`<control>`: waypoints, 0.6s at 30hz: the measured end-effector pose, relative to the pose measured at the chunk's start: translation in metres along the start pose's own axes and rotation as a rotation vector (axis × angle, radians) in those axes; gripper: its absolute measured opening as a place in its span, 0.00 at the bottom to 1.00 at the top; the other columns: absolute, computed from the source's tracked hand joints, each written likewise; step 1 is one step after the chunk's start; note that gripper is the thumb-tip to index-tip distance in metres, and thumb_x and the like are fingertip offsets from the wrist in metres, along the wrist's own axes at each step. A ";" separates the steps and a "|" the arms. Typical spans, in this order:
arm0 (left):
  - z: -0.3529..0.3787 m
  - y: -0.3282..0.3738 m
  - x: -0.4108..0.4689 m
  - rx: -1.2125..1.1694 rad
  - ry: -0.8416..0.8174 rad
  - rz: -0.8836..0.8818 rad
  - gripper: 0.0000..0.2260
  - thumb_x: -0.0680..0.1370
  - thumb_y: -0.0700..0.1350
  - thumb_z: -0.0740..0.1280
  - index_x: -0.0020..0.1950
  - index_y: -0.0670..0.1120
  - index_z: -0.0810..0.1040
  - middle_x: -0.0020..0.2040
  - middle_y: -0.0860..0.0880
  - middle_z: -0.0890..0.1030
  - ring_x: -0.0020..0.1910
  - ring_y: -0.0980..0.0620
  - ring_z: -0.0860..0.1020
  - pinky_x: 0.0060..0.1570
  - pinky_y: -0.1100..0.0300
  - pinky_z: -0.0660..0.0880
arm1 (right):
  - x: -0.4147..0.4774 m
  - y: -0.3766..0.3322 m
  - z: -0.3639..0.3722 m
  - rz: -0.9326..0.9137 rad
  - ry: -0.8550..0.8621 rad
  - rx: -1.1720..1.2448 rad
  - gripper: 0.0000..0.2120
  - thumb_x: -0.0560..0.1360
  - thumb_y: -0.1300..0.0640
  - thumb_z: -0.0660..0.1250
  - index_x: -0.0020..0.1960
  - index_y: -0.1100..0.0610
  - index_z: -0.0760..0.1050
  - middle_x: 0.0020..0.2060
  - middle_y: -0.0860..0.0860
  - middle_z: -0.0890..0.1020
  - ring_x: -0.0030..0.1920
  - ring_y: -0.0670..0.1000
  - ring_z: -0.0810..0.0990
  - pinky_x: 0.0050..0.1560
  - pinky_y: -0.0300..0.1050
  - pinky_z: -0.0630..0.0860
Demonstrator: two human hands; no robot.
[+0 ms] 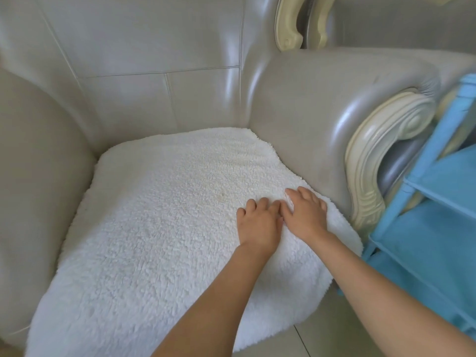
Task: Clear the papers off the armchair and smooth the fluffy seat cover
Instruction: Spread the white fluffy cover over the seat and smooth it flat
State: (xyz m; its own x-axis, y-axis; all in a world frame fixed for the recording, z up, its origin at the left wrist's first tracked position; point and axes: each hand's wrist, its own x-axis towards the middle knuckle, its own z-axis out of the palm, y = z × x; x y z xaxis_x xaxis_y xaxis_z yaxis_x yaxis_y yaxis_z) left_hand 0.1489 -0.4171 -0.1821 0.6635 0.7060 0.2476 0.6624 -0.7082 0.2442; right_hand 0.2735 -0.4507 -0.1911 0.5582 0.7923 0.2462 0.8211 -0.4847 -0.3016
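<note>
A white fluffy seat cover [159,222] lies across the seat of a beige leather armchair [144,73]. My left hand [258,222] and my right hand [306,215] lie side by side, palms down, pressing on the cover near its right edge, close to the right armrest [322,106]. The fingers of both hands sink a little into the pile and hold nothing. No papers show on the seat.
A light blue shelf rack [432,207] stands tight against the armchair's right side. The carved cream trim [378,155] fronts the right armrest. The left armrest [33,176] bounds the seat on the other side. Pale floor tile [309,338] shows below the seat's front edge.
</note>
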 end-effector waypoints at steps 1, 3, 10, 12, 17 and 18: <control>0.003 -0.001 0.001 0.010 0.020 -0.004 0.17 0.81 0.52 0.54 0.68 0.53 0.71 0.63 0.51 0.74 0.58 0.47 0.70 0.54 0.53 0.63 | 0.002 0.001 0.000 0.004 -0.022 -0.018 0.23 0.80 0.44 0.53 0.73 0.48 0.64 0.73 0.51 0.64 0.74 0.50 0.58 0.71 0.51 0.51; 0.008 -0.001 0.000 0.039 0.104 -0.008 0.17 0.79 0.52 0.53 0.62 0.52 0.76 0.57 0.52 0.78 0.52 0.47 0.74 0.48 0.53 0.67 | 0.005 0.004 0.002 0.033 -0.049 -0.028 0.24 0.79 0.41 0.52 0.73 0.46 0.62 0.74 0.52 0.61 0.75 0.50 0.55 0.72 0.54 0.51; 0.009 0.002 0.001 0.089 0.135 -0.036 0.21 0.73 0.54 0.49 0.50 0.52 0.81 0.48 0.52 0.81 0.43 0.48 0.76 0.41 0.53 0.71 | 0.015 0.018 -0.003 0.265 -0.057 0.033 0.21 0.80 0.46 0.48 0.71 0.45 0.64 0.70 0.52 0.66 0.70 0.54 0.62 0.66 0.57 0.60; 0.008 0.005 0.001 0.065 0.099 -0.040 0.23 0.73 0.53 0.47 0.51 0.50 0.80 0.50 0.50 0.80 0.45 0.47 0.75 0.44 0.52 0.70 | 0.015 0.023 -0.004 0.275 -0.016 0.073 0.20 0.80 0.49 0.50 0.69 0.45 0.67 0.67 0.52 0.69 0.67 0.54 0.65 0.64 0.54 0.62; 0.006 0.017 0.003 0.029 0.148 -0.004 0.07 0.69 0.44 0.69 0.46 0.50 0.81 0.49 0.51 0.81 0.44 0.49 0.77 0.42 0.55 0.73 | 0.014 0.025 -0.007 0.285 0.020 0.097 0.18 0.79 0.49 0.54 0.67 0.45 0.71 0.63 0.54 0.71 0.65 0.55 0.67 0.63 0.52 0.62; 0.008 0.018 0.003 -0.015 0.145 0.050 0.09 0.71 0.44 0.68 0.50 0.49 0.80 0.50 0.51 0.80 0.46 0.48 0.77 0.45 0.55 0.72 | 0.014 0.025 -0.007 0.282 0.024 0.098 0.18 0.79 0.48 0.54 0.66 0.45 0.71 0.63 0.54 0.72 0.65 0.55 0.67 0.63 0.52 0.62</control>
State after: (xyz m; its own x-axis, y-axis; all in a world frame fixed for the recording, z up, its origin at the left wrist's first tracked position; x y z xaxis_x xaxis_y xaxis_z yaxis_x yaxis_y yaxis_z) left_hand 0.1656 -0.4279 -0.1842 0.6377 0.6630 0.3922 0.6241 -0.7431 0.2415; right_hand 0.3022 -0.4542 -0.1887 0.7664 0.6219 0.1609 0.6181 -0.6456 -0.4485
